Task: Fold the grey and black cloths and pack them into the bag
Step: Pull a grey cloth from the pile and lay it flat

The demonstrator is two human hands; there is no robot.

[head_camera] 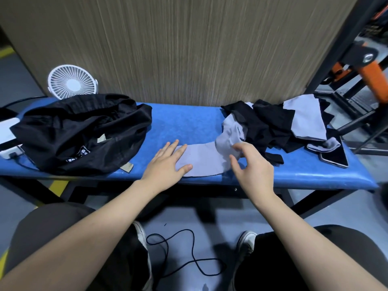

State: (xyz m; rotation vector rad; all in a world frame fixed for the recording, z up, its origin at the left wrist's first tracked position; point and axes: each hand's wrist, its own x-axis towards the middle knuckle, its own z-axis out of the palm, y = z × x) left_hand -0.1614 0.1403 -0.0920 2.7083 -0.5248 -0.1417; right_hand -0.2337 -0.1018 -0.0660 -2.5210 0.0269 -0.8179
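A grey cloth lies partly spread on the blue bench, its right end still bunched up. My left hand lies flat on the cloth's left edge with straight fingers. My right hand hovers over the cloth's right part, fingers loosely curled and holding nothing. A heap of several black cloths and grey cloths sits at the bench's right end. The black bag slumps on the left end.
A white fan stands behind the bag. A phone lies at the right under the heap's edge. A white device sits at the far left. A wooden panel rises behind the bench. A black cord lies on the floor.
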